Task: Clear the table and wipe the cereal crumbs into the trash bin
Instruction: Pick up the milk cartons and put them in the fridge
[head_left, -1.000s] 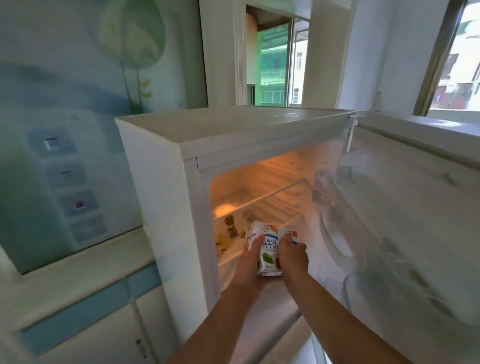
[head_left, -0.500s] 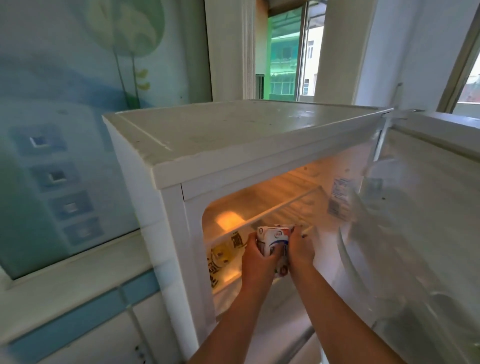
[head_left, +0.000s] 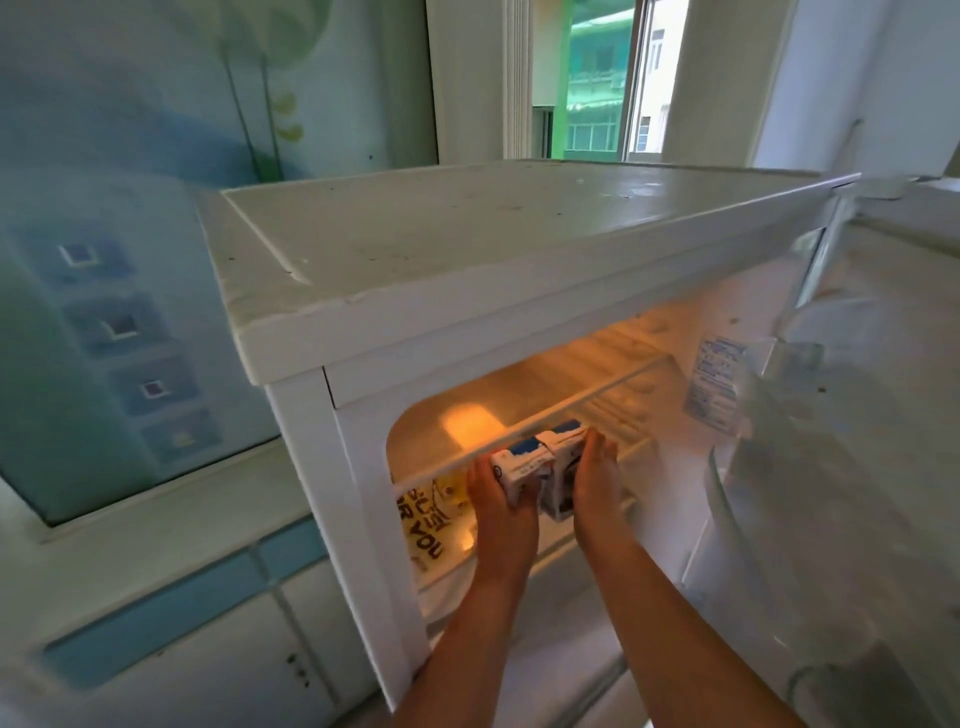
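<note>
Milk cartons (head_left: 524, 465), two small white-and-blue boxes pressed side by side as far as I can make out, are held between both hands at the mouth of the open fridge (head_left: 467, 249). I note the left hand (head_left: 501, 493) gripping their left flank, thumb over the near face and fingers curled beneath. The right hand (head_left: 597, 483) clasps the right flank, its back towards the camera; most of its fingers are hidden behind the boxes. Both hands are closed on the load and touch it directly.

The cartons are at the front edge of the upper shelf (head_left: 613, 387), roughly midway along it, with their far ends reaching past the shelf's rail. I cannot tell whether they rest on any surface or hang wholly in the grip.

A yellow bag (head_left: 426, 519) with black lettering lies in the left front corner below that shelf, just beside the left hand. The interior lamp (head_left: 472, 423) glows on the left wall. The fridge door (head_left: 857, 467) stands open at the right.
</note>
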